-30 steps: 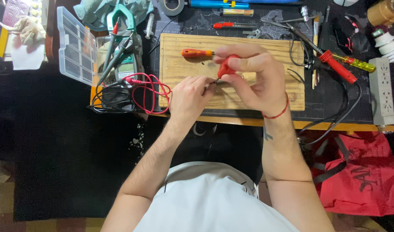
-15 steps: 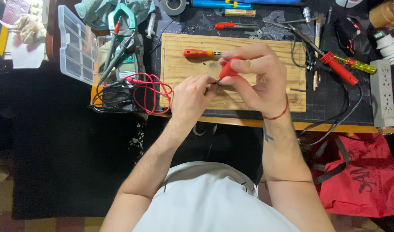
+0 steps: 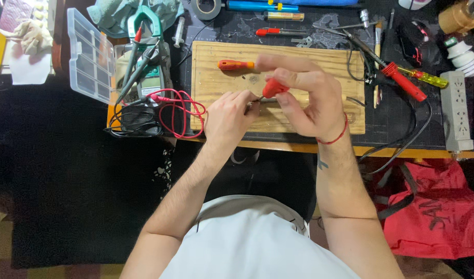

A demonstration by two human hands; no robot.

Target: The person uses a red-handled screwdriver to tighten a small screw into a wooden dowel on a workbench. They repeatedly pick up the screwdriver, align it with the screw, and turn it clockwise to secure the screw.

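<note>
My right hand (image 3: pixel 306 95) is closed around a small red-handled tool (image 3: pixel 273 87), with its tip pointing left toward my left hand (image 3: pixel 227 111). My left hand pinches a small dark part (image 3: pixel 253 105) just above the wooden board (image 3: pixel 340 67); the part is mostly hidden by my fingers. An orange-handled screwdriver (image 3: pixel 236 64) lies on the board just behind my hands.
A green clamp meter (image 3: pixel 144 31) with red and black leads (image 3: pixel 177 111) sits at the left beside a clear compartment box (image 3: pixel 89 54). Red-handled soldering iron (image 3: pixel 405 81), white power strip (image 3: pixel 456 111), tape roll (image 3: pixel 206 7) and tools lie around. A red bag (image 3: pixel 438 212) hangs below the desk edge.
Both hands stay together over the board; my right hand with the red-handled tool has shifted only slightly, and its fingers have straightened a little.
</note>
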